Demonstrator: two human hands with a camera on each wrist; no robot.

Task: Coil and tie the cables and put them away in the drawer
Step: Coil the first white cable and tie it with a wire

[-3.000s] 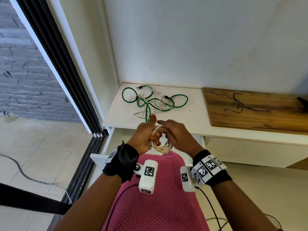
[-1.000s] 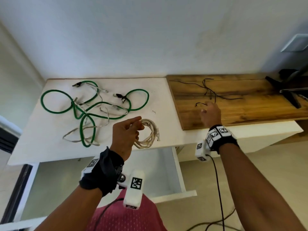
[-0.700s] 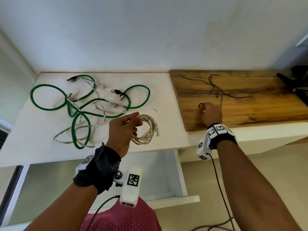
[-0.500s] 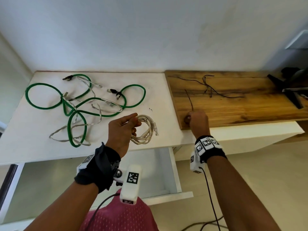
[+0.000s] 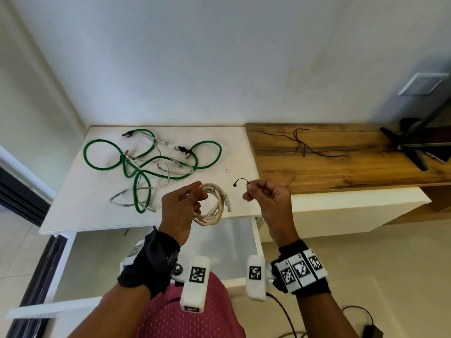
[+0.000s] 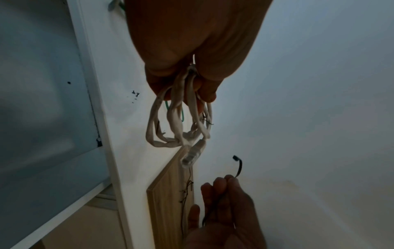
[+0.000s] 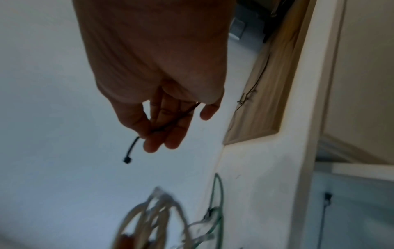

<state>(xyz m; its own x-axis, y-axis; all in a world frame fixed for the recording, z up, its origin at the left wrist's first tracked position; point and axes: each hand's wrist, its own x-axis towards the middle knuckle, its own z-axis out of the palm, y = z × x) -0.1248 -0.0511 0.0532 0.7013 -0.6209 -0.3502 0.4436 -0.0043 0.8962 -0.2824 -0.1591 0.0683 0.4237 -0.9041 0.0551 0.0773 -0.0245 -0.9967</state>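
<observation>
My left hand (image 5: 181, 206) grips a coiled white cable (image 5: 214, 204) above the front edge of the white cabinet top (image 5: 80, 203); its clear plug (image 6: 192, 155) dangles from the coil (image 6: 177, 121). Just to its right, my right hand (image 5: 267, 198) pinches a thin black cable tie (image 5: 240, 181) between thumb and fingers, the tie's head (image 7: 127, 160) sticking out past them. A green cable (image 5: 151, 162) tangled with a grey cable (image 5: 136, 193) lies loose on the cabinet top. Under both hands the drawer (image 5: 253, 230) stands pulled out.
More black ties (image 5: 302, 142) lie on the wooden top (image 5: 341, 167) to the right. A black stand (image 5: 412, 145) sits at its far right end. A white wall runs behind the cabinet. A dark sliding-door frame (image 5: 19, 193) is at the left.
My right hand reached out to the wooden top, picked up a black tie and brought it back beside the coil. My left hand has kept hold of the white coil.
</observation>
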